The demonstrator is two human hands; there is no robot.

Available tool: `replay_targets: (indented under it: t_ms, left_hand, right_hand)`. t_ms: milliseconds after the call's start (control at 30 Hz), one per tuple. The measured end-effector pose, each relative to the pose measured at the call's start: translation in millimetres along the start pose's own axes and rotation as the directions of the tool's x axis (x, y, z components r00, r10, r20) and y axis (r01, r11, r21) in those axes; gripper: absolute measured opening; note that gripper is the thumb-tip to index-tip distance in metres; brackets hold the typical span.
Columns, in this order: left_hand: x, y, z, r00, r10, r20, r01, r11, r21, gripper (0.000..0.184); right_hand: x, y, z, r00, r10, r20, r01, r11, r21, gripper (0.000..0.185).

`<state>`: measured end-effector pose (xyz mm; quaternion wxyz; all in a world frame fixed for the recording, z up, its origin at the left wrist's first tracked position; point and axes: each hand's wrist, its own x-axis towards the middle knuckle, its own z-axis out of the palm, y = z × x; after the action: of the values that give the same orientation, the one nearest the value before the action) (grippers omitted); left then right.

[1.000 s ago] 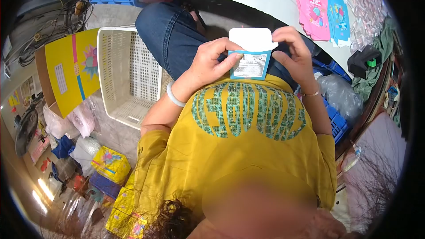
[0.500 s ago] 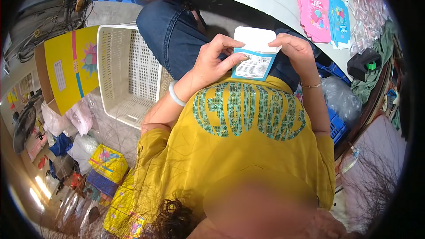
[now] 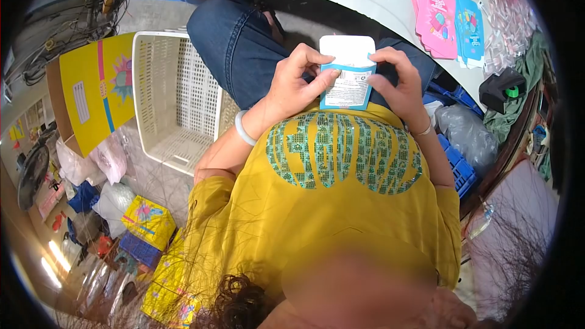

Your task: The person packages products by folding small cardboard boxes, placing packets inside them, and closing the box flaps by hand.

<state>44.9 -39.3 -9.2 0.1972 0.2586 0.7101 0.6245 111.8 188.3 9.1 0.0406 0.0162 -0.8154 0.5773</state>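
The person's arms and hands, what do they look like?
The left hand has a smooth, pale bangle at its wrist; the right hand has a thin, shiny bracelet. Both hands are gloveless. The short cloth sleeves are mustard yellow.

Fine print [image 3: 346,92] is filling a panel of the blue box [image 3: 350,107] – too tiny for reading. Sequin letters [image 3: 346,146] are spanning the yellow shirt [image 3: 341,216], white lettering is marking the pink cards [image 3: 437,21], and a label [image 3: 81,102] is sitting on the yellow carton [image 3: 91,119] – none legible.
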Motion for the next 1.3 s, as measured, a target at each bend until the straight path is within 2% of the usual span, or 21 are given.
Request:
replay_targets:
  t_ms: [100,200,400,433,500,567,600,633,700,800,833,900,933,1133,1200,1300]
  left_hand:
    - [-1,-1,1,1.000,0.003,-0.009,-0.003,1.000,-0.023,0.023]
    - [-2,-2,1,1.000,-0.004,-0.002,0.004,1.000,-0.031,0.021]
    - [0,0,6,1.000,0.009,-0.026,-0.014,0.979,-0.203,0.017]
    - [1,1,8,0.999,0.002,-0.040,-0.012,0.973,-0.232,0.017]
    - [3,1,15,0.994,-0.073,-0.082,0.033,0.911,-0.411,0.019]
    - [6,4,17,0.988,-0.134,-0.081,0.071,0.846,-0.528,0.022]
    - [10,12,16,0.986,-0.155,-0.067,0.092,0.824,-0.559,0.025]
    - [11,12,15,0.987,-0.156,-0.046,0.106,0.832,-0.545,0.026]
    - [11,9,11,0.991,-0.137,0.005,0.123,0.873,-0.472,0.028]
    - [10,1,5,0.997,-0.059,0.051,0.073,0.940,-0.332,0.023]
    - [10,0,4,0.998,-0.031,0.060,0.047,0.955,-0.291,0.021]
    - [7,4,4,0.996,-0.061,0.067,0.079,0.943,-0.322,0.018]
    - [6,7,4,0.994,-0.077,0.072,0.097,0.936,-0.337,0.017]
    - [13,15,7,1.000,-0.002,-0.017,0.000,0.994,-0.111,0.016]
    - [16,17,2,0.999,-0.040,0.032,0.043,0.996,-0.072,0.015]
    - [23,25,-1,0.988,-0.134,0.082,0.141,0.986,-0.086,0.015]
  right_hand:
    - [0,-2,9,0.995,-0.073,-0.066,0.073,0.997,-0.004,0.020]
    - [6,-2,7,0.999,-0.043,0.027,0.040,0.994,0.103,0.017]
    - [-2,-1,9,0.999,0.026,0.021,-0.029,0.989,0.143,0.008]
    - [-4,-1,10,0.999,0.051,0.005,-0.051,0.983,0.178,0.007]
    - [-6,-3,14,0.994,0.101,-0.028,-0.091,0.965,0.247,0.006]
    - [-2,-14,23,0.972,0.219,-0.089,-0.152,0.867,0.474,0.008]
    - [0,-16,24,0.964,0.250,-0.090,-0.169,0.838,0.519,0.010]
    - [1,-18,25,0.955,0.281,-0.092,-0.183,0.806,0.562,0.012]
    - [1,-17,22,0.958,0.280,-0.067,-0.205,0.827,0.523,0.017]
    - [-3,1,11,1.000,0.011,0.016,-0.014,0.972,0.233,0.020]
    - [-3,0,11,1.000,-0.007,0.010,0.005,0.976,0.219,0.020]
    - [-2,-4,9,0.999,-0.043,0.000,0.042,0.980,0.192,0.019]
    - [-2,-3,10,0.999,-0.038,-0.002,0.037,0.978,0.207,0.019]
    - [1,-6,10,0.999,0.033,-0.010,-0.030,0.979,0.203,0.018]
    - [2,-8,9,0.999,0.037,-0.008,-0.036,0.986,0.160,0.017]
    - [3,-14,7,0.990,0.138,0.026,-0.140,0.974,0.177,0.015]
